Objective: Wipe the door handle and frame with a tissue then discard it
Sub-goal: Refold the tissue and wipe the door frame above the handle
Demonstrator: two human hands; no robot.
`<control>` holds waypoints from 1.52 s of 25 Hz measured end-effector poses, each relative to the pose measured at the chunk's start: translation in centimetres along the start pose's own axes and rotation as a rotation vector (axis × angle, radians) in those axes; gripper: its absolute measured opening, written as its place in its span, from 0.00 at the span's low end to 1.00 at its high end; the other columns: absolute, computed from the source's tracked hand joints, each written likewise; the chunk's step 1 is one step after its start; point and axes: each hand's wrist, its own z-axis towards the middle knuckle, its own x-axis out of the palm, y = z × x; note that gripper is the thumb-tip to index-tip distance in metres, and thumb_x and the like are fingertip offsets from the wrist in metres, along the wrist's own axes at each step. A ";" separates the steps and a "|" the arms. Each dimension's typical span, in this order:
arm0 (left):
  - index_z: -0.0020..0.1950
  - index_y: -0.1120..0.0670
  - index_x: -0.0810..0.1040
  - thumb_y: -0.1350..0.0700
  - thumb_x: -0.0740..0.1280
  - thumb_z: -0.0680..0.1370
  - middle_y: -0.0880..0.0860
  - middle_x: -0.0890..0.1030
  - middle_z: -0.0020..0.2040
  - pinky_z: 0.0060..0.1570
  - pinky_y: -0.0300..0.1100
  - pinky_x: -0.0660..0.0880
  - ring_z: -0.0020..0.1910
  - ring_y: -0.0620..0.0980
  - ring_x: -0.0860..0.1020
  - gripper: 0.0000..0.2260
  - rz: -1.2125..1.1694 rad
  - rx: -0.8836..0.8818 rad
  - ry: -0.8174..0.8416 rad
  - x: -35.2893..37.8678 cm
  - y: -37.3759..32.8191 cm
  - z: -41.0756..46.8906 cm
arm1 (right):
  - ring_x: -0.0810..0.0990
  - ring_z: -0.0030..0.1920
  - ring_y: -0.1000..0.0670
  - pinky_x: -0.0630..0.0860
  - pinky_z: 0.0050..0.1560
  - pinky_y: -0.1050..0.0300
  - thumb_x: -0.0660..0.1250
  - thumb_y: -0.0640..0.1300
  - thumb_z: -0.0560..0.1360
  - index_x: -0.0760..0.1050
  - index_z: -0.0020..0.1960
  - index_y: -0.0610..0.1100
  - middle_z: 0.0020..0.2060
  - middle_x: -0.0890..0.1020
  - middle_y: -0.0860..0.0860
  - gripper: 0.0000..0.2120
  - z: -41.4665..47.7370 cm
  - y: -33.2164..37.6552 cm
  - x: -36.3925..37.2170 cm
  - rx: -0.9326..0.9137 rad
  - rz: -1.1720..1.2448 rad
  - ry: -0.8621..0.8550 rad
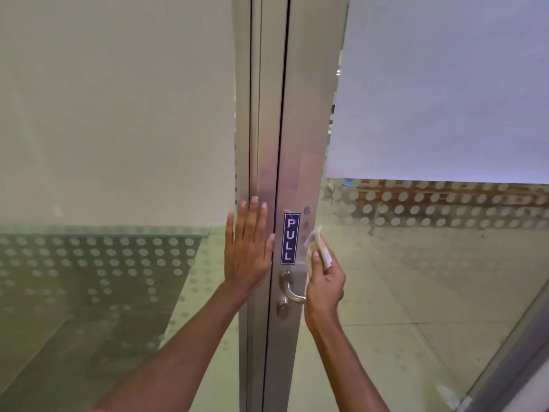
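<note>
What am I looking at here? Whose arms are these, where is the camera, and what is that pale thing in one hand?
No machine here: these are a person's own bare arms, filmed by one wide-angle camera worn on the head and looking forward and down. That is why the straight door edges look bent.

The left hand lies flat and open on the metal door frame. The right hand grips a crumpled tissue and holds it against the door's metal stile, just above the lever door handle. Between the hands is a blue PULL sticker, and under the handle a small round lock. On both sides are glass panels with frosted film and a dot pattern.
</note>
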 end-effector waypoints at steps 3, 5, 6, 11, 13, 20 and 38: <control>0.80 0.55 0.41 0.47 0.50 0.83 0.54 0.43 0.81 0.78 0.54 0.43 0.80 0.54 0.45 0.30 0.103 0.102 -0.003 1.0 0.7 3.9 | 0.68 0.72 0.55 0.68 0.69 0.62 0.57 0.25 0.75 0.70 0.71 0.49 0.69 0.74 0.55 0.30 2.5 0.1 0.6 -0.370 -0.328 0.004; 0.80 0.55 0.39 0.46 0.47 0.84 0.53 0.40 0.81 0.78 0.54 0.41 0.80 0.53 0.42 0.30 0.139 0.124 -0.021 1.9 1.1 4.5 | 0.59 0.76 0.50 0.63 0.73 0.56 0.56 0.21 0.70 0.65 0.74 0.44 0.74 0.66 0.48 0.36 4.0 -0.9 1.0 -0.600 -0.659 0.098; 0.80 0.55 0.38 0.46 0.46 0.84 0.53 0.38 0.80 0.78 0.54 0.39 0.80 0.52 0.41 0.29 0.155 0.127 -0.040 2.3 1.2 4.5 | 0.58 0.77 0.48 0.61 0.74 0.54 0.57 0.20 0.70 0.63 0.75 0.42 0.75 0.64 0.46 0.36 4.9 -1.4 1.2 -0.701 -0.804 0.141; 0.81 0.56 0.41 0.45 0.46 0.84 0.53 0.40 0.81 0.78 0.55 0.39 0.80 0.52 0.41 0.29 0.159 0.142 -0.135 3.7 1.5 4.4 | 0.49 0.78 0.45 0.50 0.78 0.51 0.65 0.26 0.69 0.55 0.77 0.37 0.77 0.55 0.42 0.39 7.6 -4.9 0.7 -0.894 -1.173 0.303; 0.81 0.56 0.42 0.45 0.46 0.84 0.53 0.41 0.81 0.78 0.55 0.39 0.80 0.52 0.42 0.28 0.162 0.158 -0.163 4.1 1.8 4.5 | 0.48 0.78 0.43 0.47 0.78 0.50 0.67 0.28 0.69 0.49 0.77 0.37 0.78 0.50 0.41 0.43 7.4 -6.5 -0.4 -0.909 -1.272 0.303; 0.81 0.56 0.43 0.46 0.47 0.84 0.54 0.42 0.81 0.77 0.56 0.39 0.80 0.52 0.43 0.29 0.152 0.183 -0.213 4.4 1.9 4.5 | 0.47 0.78 0.41 0.47 0.78 0.46 0.60 0.40 0.80 0.48 0.76 0.34 0.77 0.46 0.39 0.31 8.7 -6.3 1.7 -0.994 -1.215 0.259; 0.81 0.56 0.43 0.46 0.47 0.84 0.54 0.42 0.81 0.77 0.55 0.39 0.80 0.52 0.42 0.28 0.155 0.193 -0.232 4.5 2.1 4.4 | 0.50 0.78 0.42 0.49 0.78 0.48 0.67 0.34 0.74 0.47 0.77 0.38 0.78 0.48 0.40 0.39 10.1 -5.8 0.9 -1.072 -1.328 0.336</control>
